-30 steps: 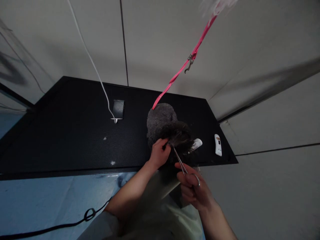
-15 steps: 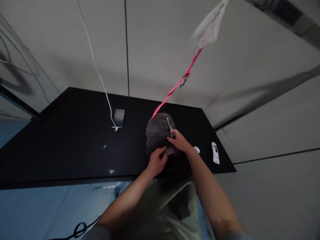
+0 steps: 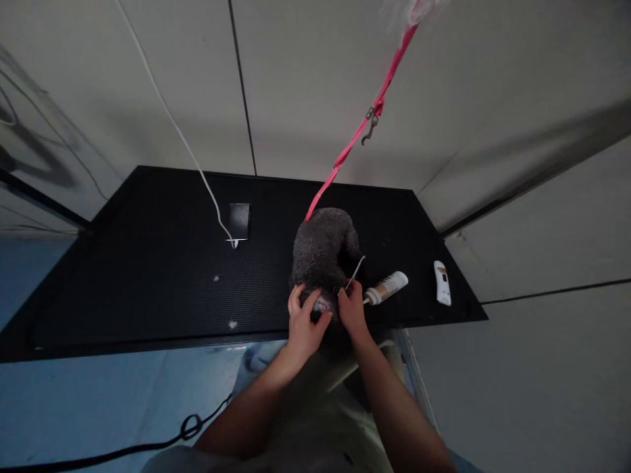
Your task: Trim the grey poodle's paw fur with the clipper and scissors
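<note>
A small dog [image 3: 323, 243] with curly grey fur stands on the black grooming table [image 3: 162, 289], its head toward me. My left hand [image 3: 306, 325] grips the dog's ear [image 3: 323, 305], thumb and fingers around it, and the pink inner side shows. My right hand [image 3: 351, 312] is closed on slim metal forceps [image 3: 355, 272], whose shaft points up and away from me; its fingers are close beside the ear. Just right of that hand lies a white and tan nozzle bottle [image 3: 388, 288]. The dog's face is mostly hidden.
A pink lead [image 3: 345, 152] with a metal clip runs up from the dog. A phone [image 3: 239, 221] on a white cable [image 3: 172, 118] lies to the left. White clippers [image 3: 442, 282] lie near the right edge. Small fur tufts [image 3: 233, 324] dot the table.
The dog's body has shifted, and more of it and the bottle show. My left hand has spread over the ear, exposing its inside. My right hand has moved lower, the forceps now angled rightward.
</note>
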A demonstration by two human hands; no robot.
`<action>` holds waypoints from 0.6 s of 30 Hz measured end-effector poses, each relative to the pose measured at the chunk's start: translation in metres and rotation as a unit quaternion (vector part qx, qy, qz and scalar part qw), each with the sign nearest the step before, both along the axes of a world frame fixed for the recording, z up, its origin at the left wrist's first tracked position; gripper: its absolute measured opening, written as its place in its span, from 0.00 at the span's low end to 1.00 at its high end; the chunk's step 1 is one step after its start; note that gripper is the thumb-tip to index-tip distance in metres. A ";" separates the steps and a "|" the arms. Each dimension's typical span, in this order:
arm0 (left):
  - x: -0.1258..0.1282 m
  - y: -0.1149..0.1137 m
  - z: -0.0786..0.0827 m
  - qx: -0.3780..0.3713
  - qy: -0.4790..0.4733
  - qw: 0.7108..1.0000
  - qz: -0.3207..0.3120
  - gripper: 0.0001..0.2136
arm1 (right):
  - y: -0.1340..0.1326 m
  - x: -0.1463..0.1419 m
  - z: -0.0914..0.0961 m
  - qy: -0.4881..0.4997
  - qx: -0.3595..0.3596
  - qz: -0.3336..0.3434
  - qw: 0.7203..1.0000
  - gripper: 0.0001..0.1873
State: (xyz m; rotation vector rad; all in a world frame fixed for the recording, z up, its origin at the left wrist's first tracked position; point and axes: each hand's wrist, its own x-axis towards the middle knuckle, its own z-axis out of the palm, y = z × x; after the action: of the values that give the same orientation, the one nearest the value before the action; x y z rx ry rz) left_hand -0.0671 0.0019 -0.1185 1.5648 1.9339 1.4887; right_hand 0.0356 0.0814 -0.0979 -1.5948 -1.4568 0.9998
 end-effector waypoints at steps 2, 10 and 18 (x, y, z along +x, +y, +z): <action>0.001 0.000 -0.014 -0.002 -0.028 1.000 -0.001 0.21 | -0.002 -0.002 -0.011 0.025 -0.013 -0.006 1.000 0.17; -0.019 0.002 -0.011 0.088 0.015 0.995 -0.050 0.13 | 0.001 0.020 -0.014 0.072 -0.083 0.045 0.993 0.23; -0.026 0.008 0.001 0.079 0.068 0.991 -0.080 0.14 | -0.048 0.095 0.048 0.195 -0.199 0.157 0.947 0.27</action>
State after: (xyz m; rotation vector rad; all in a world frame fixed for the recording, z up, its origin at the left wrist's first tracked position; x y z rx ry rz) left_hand -0.0928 0.0096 -0.1180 1.8867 1.7482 1.5349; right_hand 0.1301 0.0333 -0.0496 -1.3372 -1.3049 1.7776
